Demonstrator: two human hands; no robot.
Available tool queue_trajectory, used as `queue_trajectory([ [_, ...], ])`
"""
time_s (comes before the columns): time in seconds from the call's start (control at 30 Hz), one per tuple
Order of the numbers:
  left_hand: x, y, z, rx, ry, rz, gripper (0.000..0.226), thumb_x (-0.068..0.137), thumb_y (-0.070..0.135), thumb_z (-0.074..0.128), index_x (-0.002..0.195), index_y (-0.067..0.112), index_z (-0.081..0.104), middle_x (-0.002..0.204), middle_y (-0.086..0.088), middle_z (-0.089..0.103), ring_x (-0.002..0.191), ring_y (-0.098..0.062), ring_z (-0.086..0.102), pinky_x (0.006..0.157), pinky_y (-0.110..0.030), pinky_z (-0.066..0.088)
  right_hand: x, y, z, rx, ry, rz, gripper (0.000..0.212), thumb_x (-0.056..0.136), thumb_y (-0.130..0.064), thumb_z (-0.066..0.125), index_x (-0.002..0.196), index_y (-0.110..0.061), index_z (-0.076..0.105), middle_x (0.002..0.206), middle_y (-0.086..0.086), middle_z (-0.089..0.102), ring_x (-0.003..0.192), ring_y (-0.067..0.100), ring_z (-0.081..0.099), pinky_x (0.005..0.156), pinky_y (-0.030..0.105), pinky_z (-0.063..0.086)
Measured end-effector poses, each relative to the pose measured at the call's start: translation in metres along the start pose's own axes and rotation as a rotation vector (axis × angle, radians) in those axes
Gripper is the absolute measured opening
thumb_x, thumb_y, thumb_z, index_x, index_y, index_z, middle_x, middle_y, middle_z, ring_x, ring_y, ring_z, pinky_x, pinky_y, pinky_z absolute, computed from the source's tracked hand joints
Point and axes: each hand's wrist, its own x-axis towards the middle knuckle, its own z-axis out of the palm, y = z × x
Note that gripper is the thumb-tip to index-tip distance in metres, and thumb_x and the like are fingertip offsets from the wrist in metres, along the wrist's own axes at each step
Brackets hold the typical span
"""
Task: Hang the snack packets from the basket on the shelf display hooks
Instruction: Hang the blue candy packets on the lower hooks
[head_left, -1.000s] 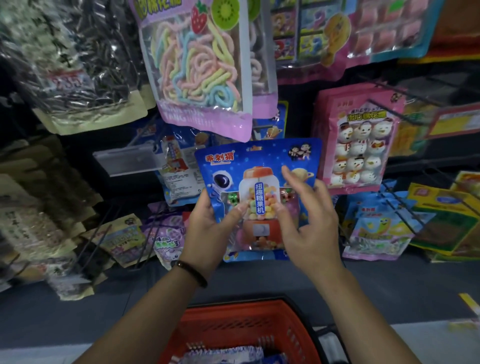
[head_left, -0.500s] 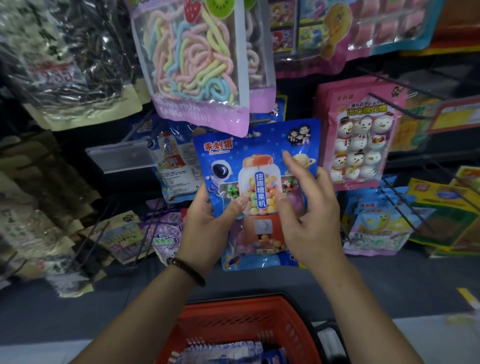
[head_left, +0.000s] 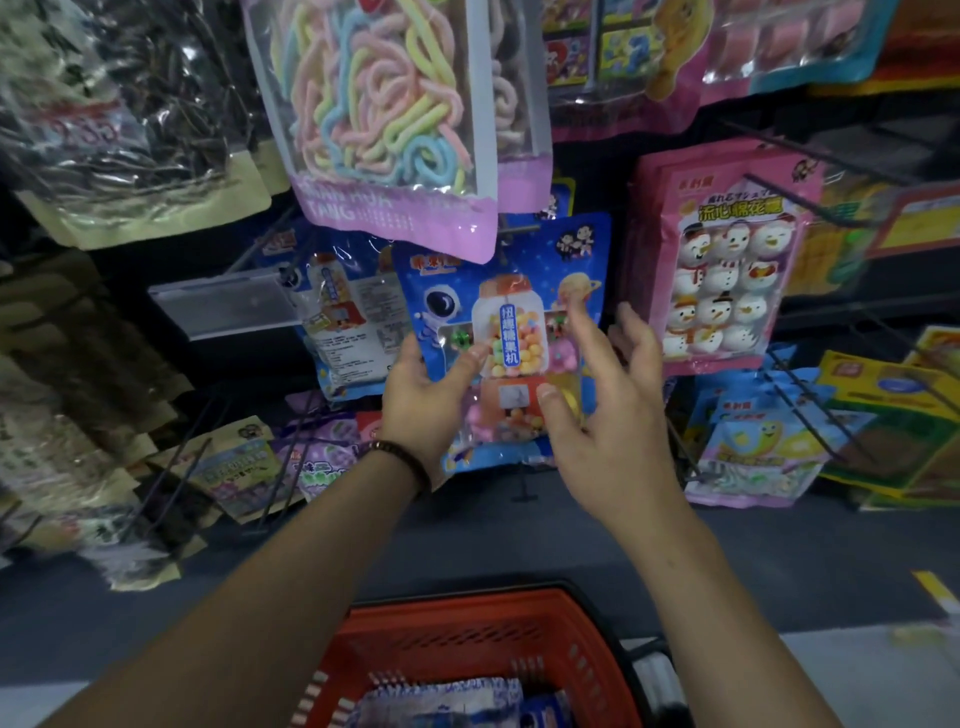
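A blue candy packet (head_left: 524, 260) printed with a gumball machine is held up against the shelf, its top edge tucked under a hanging pink bag of rope candy (head_left: 384, 104) and level with a display hook (head_left: 519, 228). My left hand (head_left: 421, 405) grips its lower left edge, thumb across the front. My right hand (head_left: 613, 415) is beside it with fingers spread; only the thumb and index fingertip rest on the packet's face. The orange basket (head_left: 467, 623) sits below my arms with more blue-and-white packets (head_left: 441, 701) inside.
A pink snowman marshmallow packet (head_left: 727, 260) hangs just right of my hands. Another blue packet (head_left: 348, 312) and a clear price tag holder (head_left: 223, 306) hang to the left. Bare wire hooks (head_left: 810, 415) jut out at lower right over more packets. Dark seed bags (head_left: 114, 114) fill the upper left.
The blue packet has risen and gone under the pink rope candy bag. My right hand has loosened from it and spread its fingers; my left hand still holds it.
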Motion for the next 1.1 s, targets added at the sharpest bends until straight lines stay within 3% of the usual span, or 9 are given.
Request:
queue_trajectory([
  [0.1, 0.038, -0.023, -0.006, 0.112, 0.087, 0.001, 0.098, 0.067, 0.073, 0.087, 0.146, 0.028, 0.051, 0.145, 0.002, 0.065, 0.132, -0.027, 0.064, 0.104, -0.054, 0.056, -0.004, 0.006, 0.005, -0.001, -0.038, 0.036, 0.077, 0.102, -0.023, 0.067, 0.166, -0.039, 0.028, 0.172, -0.002, 0.008, 0.162, 0.019, 0.016, 0.115, 0.021, 0.022],
  [0.23, 0.065, -0.032, -0.009, 0.182, 0.12, -0.019, 0.116, 0.055, 0.088, 0.08, 0.15, 0.028, 0.049, 0.15, 0.004, 0.061, 0.136, -0.025, 0.06, 0.109, -0.055, 0.053, -0.009, 0.017, 0.012, -0.025, -0.069, 0.054, 0.07, 0.1, -0.024, 0.068, 0.163, -0.032, 0.036, 0.166, -0.005, 0.019, 0.156, 0.016, 0.026, 0.115, 0.015, 0.022],
  [0.37, 0.053, -0.009, 0.0, 0.228, 0.109, -0.017, 0.06, 0.083, 0.055, 0.081, 0.133, 0.026, 0.062, 0.13, 0.007, 0.072, 0.121, -0.019, 0.068, 0.108, -0.048, 0.054, -0.019, 0.025, 0.019, -0.054, -0.051, 0.028, 0.062, 0.099, -0.02, 0.069, 0.157, -0.023, 0.046, 0.156, 0.001, 0.034, 0.147, 0.015, 0.037, 0.101, -0.008, 0.017],
  [0.53, 0.047, -0.017, -0.008, 0.212, 0.127, -0.087, 0.065, 0.089, 0.037, 0.083, 0.142, 0.015, 0.052, 0.136, -0.002, 0.067, 0.121, -0.022, 0.067, 0.099, -0.036, 0.059, -0.043, 0.034, 0.022, -0.082, -0.095, 0.021, 0.05, 0.1, -0.019, 0.066, 0.148, -0.024, 0.052, 0.143, -0.005, 0.041, 0.136, 0.012, 0.046, 0.102, -0.004, 0.025],
  [0.6, 0.033, -0.024, -0.017, 0.213, 0.13, -0.12, 0.062, 0.091, 0.025, 0.081, 0.142, 0.012, 0.049, 0.137, -0.006, 0.063, 0.116, -0.021, 0.067, 0.084, -0.022, 0.061, -0.061, 0.033, 0.023, -0.084, -0.131, 0.047, 0.045, 0.101, -0.02, 0.065, 0.145, -0.024, 0.055, 0.138, -0.007, 0.044, 0.131, 0.011, 0.049, 0.104, 0.004, 0.032],
  [0.67, 0.009, -0.031, -0.028, 0.249, 0.16, -0.118, 0.05, 0.094, 0.016, 0.077, 0.136, 0.011, 0.051, 0.126, -0.004, 0.063, 0.107, -0.02, 0.065, 0.084, -0.025, 0.058, -0.081, 0.031, 0.025, -0.076, -0.2, 0.066, 0.039, 0.102, -0.022, 0.065, 0.141, -0.023, 0.058, 0.133, -0.008, 0.049, 0.123, 0.008, 0.053, 0.102, 0.016, 0.04],
  [0.77, -0.042, -0.053, -0.053, 0.272, 0.141, -0.015, 0.027, 0.096, 0.004, 0.068, 0.112, 0.022, 0.058, 0.1, 0.001, 0.064, 0.088, -0.017, 0.065, 0.079, -0.035, 0.056, -0.11, 0.028, 0.034, -0.078, -0.372, 0.064, 0.024, 0.101, -0.02, 0.065, 0.124, -0.025, 0.07, 0.114, -0.01, 0.069, 0.105, 0.005, 0.064, 0.09, 0.018, 0.049],
  [0.9, -0.122, -0.11, -0.097, 0.416, -0.061, 0.007, 0.028, 0.096, 0.005, 0.067, 0.093, 0.032, 0.061, 0.094, -0.004, 0.072, 0.082, -0.014, 0.067, 0.078, -0.029, 0.055, -0.156, 0.044, 0.065, -0.233, -0.812, 0.156, 0.015, 0.097, -0.035, 0.062, 0.105, -0.027, 0.072, 0.102, -0.006, 0.077, 0.095, 0.017, 0.072, 0.083, 0.037, 0.059],
  [1.1, -0.192, -0.233, -0.161, 0.72, -0.327, -0.557, 0.017, 0.082, 0.025, 0.082, 0.089, 0.03, 0.067, 0.096, 0.004, 0.073, 0.101, -0.021, 0.071, 0.093, -0.035, 0.056, -0.226, 0.082, 0.096, -0.469, -1.422, 0.495, 0.032, 0.103, -0.043, 0.06, 0.12, -0.018, 0.071, 0.126, 0.01, 0.071, 0.118, 0.034, 0.067, 0.092, 0.036, 0.052],
])
